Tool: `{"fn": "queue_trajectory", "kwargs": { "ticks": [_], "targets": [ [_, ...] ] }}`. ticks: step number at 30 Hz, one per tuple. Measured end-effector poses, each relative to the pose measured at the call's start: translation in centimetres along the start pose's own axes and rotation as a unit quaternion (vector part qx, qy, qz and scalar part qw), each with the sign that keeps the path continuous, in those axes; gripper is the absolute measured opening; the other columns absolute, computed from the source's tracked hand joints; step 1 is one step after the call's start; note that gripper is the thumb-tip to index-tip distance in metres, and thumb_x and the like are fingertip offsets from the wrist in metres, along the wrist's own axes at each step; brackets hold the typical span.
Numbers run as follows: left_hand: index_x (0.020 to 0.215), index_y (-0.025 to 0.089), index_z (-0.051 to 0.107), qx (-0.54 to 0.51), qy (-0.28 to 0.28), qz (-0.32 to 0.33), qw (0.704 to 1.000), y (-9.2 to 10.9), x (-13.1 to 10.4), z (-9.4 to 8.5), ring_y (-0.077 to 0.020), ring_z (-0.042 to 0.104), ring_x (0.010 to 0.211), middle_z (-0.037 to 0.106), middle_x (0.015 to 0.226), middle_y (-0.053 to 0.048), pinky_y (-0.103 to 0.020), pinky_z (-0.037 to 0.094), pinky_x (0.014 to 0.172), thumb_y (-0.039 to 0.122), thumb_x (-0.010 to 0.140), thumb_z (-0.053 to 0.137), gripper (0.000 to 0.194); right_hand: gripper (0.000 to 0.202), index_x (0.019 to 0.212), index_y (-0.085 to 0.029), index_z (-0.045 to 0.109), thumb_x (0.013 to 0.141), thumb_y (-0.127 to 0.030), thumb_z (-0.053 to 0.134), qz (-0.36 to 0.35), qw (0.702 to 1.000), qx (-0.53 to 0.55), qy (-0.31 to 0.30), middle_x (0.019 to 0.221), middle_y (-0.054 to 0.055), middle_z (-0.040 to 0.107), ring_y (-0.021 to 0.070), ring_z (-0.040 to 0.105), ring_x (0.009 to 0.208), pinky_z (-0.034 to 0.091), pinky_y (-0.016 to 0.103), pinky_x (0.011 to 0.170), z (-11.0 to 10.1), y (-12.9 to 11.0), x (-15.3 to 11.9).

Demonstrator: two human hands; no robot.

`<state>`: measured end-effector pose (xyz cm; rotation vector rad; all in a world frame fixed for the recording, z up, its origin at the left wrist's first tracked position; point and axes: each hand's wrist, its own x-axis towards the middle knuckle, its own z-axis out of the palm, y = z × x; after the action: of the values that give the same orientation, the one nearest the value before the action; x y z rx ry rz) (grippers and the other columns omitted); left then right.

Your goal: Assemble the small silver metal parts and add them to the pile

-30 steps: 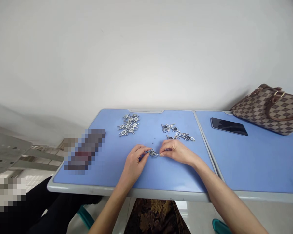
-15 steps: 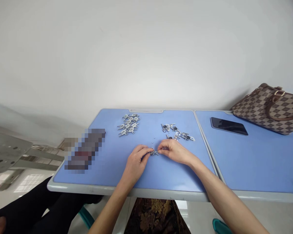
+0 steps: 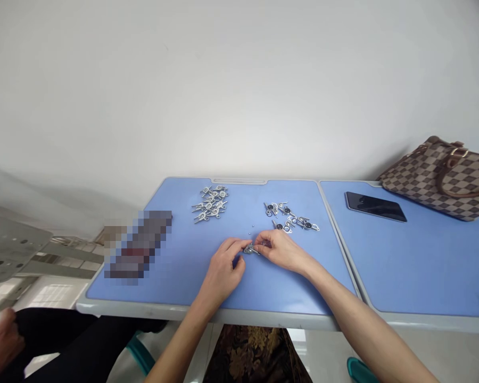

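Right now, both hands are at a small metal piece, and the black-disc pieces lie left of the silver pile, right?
No: the head view shows the black-disc pieces lying right of the silver pile. The left hand and right hand are at a small metal piece.

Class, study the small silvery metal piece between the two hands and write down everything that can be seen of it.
The small silvery metal-looking piece is shiny and irregular in outline, with a slim end pointing right; its finer parts are too small to make out. Fingertips of the bare left hand meet its left end, the thumb standing apart, while the bare right hand has its fingers at the right end. It is at or just above the smooth blue tabletop; which one is unclear.
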<state>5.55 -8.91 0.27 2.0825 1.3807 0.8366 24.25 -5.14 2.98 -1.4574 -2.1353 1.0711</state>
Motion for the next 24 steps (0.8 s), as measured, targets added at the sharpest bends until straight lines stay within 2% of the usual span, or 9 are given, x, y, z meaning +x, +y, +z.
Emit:
{"fn": "queue_trajectory", "kwargs": {
  "ticks": [5, 9, 12, 16, 24],
  "targets": [
    [0.115, 0.023, 0.061, 0.02, 0.006, 0.016, 1.0, 0.3, -0.1, 0.1, -0.02, 0.058, 0.105, 0.062, 0.11, -0.004, -0.036, 0.048, 0.093, 0.007, 0.084, 0.053, 0.036, 0.017, 0.082, -0.017, 0.069, 0.088, -0.027, 0.057, 0.007, 1.0, -0.029, 0.007, 0.066, -0.001, 0.063, 0.0115, 0.052, 0.061, 0.031, 0.023, 0.057, -0.1, 0.1, -0.1],
    [0.114, 0.023, 0.058, 0.04, 0.003, 0.026, 0.999, 0.2, -0.3, 0.3, -0.0201, 0.058, 0.105, 0.061, 0.109, -0.004, -0.036, 0.049, 0.091, 0.015, 0.087, 0.06, 0.029, 0.015, 0.084, -0.019, 0.069, 0.088, -0.025, 0.056, -0.003, 0.998, -0.052, -0.02, 0.068, -0.001, 0.064, 0.0127, 0.055, 0.063, 0.034, 0.024, 0.059, -0.8, 0.4, -0.7],
    [0.106, 0.022, 0.057, 0.056, 0.01, 0.029, 0.998, 0.0, -0.2, 0.4, -0.0202, 0.058, 0.102, 0.062, 0.106, -0.004, -0.036, 0.049, 0.089, 0.016, 0.087, 0.062, 0.021, 0.012, 0.09, -0.021, 0.068, 0.084, -0.03, 0.063, -0.009, 0.997, -0.073, -0.031, 0.076, 0.0, 0.068, 0.0143, 0.059, 0.07, 0.035, 0.024, 0.063, -1.0, 0.2, -1.2],
    [0.103, 0.021, 0.056, 0.072, 0.014, 0.033, 0.997, -0.1, 0.0, 0.6, -0.0198, 0.059, 0.097, 0.062, 0.102, -0.003, -0.035, 0.05, 0.085, 0.016, 0.088, 0.059, 0.016, 0.02, 0.093, -0.021, 0.067, 0.081, -0.037, 0.069, -0.014, 0.991, -0.13, -0.019, 0.079, 0.001, 0.069, 0.0165, 0.061, 0.073, 0.032, 0.025, 0.062, -0.2, -0.3, -1.4],
    [0.102, 0.021, 0.059, 0.034, -0.03, 0.028, 0.999, -0.1, 0.5, -0.3, -0.0175, 0.061, 0.093, 0.061, 0.104, -0.003, -0.033, 0.051, 0.084, 0.015, 0.091, 0.053, 0.014, 0.007, 0.09, -0.021, 0.065, 0.087, -0.024, 0.06, -0.019, 0.987, -0.159, -0.013, 0.079, 0.002, 0.069, 0.016, 0.061, 0.073, 0.029, 0.025, 0.06, 0.6, -0.1, -1.1]
  ]
}}
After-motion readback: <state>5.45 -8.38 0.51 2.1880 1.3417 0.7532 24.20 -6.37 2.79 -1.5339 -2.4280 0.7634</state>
